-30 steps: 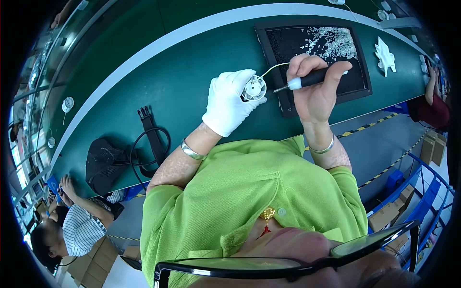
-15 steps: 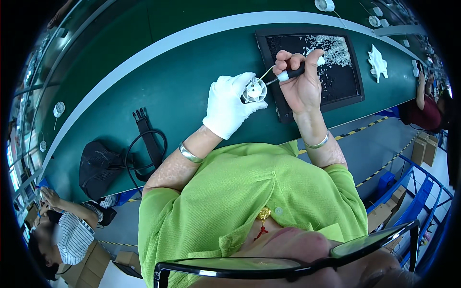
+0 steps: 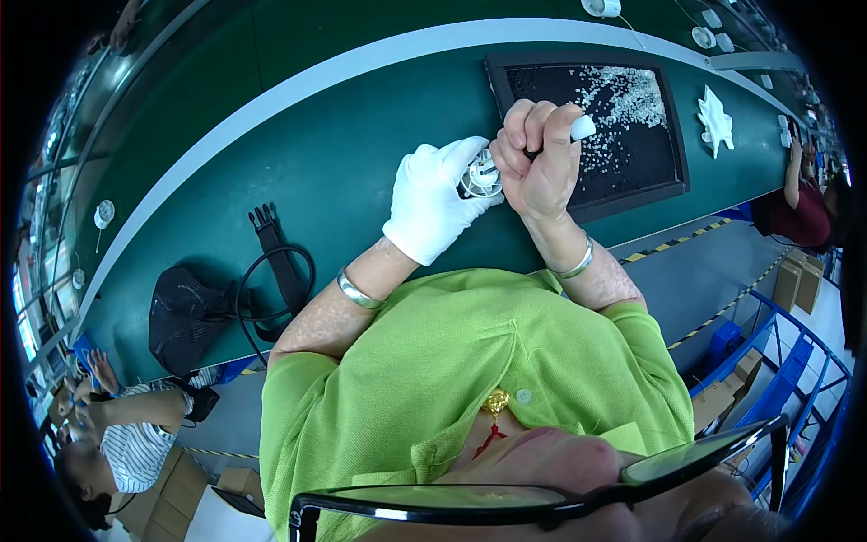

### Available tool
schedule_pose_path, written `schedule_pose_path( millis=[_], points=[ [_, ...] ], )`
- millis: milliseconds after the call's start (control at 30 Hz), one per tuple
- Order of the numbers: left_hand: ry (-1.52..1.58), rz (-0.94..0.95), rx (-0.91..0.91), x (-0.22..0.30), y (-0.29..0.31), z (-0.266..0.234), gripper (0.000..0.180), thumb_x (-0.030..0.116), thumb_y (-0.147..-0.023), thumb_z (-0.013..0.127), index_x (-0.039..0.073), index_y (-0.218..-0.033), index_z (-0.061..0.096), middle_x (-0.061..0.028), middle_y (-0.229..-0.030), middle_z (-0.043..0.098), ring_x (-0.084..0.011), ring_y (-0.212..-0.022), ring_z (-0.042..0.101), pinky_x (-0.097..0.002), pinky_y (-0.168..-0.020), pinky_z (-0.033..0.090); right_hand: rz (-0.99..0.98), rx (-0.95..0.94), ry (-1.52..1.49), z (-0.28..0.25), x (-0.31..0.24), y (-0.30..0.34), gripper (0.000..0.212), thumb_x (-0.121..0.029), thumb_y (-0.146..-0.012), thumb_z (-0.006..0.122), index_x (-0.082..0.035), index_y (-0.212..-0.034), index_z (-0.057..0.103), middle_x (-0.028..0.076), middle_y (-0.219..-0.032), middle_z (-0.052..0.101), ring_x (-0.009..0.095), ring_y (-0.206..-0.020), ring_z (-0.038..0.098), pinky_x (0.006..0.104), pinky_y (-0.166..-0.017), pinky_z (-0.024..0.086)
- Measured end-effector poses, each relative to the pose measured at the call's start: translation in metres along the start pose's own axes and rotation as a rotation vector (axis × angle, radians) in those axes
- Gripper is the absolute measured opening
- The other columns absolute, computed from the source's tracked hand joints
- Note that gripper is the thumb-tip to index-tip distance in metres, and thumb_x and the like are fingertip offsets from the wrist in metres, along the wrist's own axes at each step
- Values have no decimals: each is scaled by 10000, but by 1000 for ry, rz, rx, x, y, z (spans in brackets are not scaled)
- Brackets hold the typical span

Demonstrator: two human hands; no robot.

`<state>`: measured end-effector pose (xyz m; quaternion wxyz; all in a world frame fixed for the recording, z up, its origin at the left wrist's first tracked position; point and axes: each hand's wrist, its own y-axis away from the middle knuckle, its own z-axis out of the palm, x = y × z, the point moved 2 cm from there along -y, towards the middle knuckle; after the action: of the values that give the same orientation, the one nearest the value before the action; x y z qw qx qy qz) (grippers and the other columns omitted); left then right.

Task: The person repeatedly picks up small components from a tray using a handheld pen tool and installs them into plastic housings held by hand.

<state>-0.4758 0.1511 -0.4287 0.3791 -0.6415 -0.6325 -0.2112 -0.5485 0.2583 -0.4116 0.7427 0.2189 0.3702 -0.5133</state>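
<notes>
In a white glove, my left hand [image 3: 424, 203] is closed round a small white plastic part [image 3: 481, 179], round with spokes like a little fan housing. My bare right hand [image 3: 544, 167] grips a screwdriver [image 3: 583, 127]; its white handle end sticks out past my thumb. The fist hides most of the black grip, and the tip's contact with the part cannot be made out. Both hands meet over the green table [image 3: 343, 135], beside a black tray [image 3: 679, 167] of small clear-white pieces [image 3: 637, 98].
Right of the tray lies a crumpled white glove [image 3: 713, 120]. On the left are a black mesh bag [image 3: 185, 312] and a buckle strap [image 3: 278, 262]. Similar white round parts [image 3: 601, 7] sit beyond the pale rail [image 3: 433, 36]. Other people work at both ends.
My right hand has moved left toward the white part and curled into a tighter fist round the screwdriver, whose shaft was visible before. My left hand has barely moved.
</notes>
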Motion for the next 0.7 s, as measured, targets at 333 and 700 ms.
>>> schedule_pose_path(
  millis=[333, 700],
  points=[
    [44, 1, -3, -1, -4, 0, 437, 171, -590, 806, 74, -971, 612, -98, -805, 627, -310, -701, 546, -400, -646, 451, -64, -123, 196, 0, 7, 1, 455, -381, -947, 514, -44, -665, 397, 59, -666, 461, 57, -463, 340, 215, -431, 288],
    [71, 10, -37, -12, -4, 6, 404, 100, -582, 759, 85, -950, 591, -77, -777, 607, -299, -658, 533, -395, -612, 440, -171, -247, 839, 20, -1, 1, 320, -80, -840, 633, 36, -585, 478, 101, -566, 509, 177, -474, 446, 293, -446, 353]
  ],
)
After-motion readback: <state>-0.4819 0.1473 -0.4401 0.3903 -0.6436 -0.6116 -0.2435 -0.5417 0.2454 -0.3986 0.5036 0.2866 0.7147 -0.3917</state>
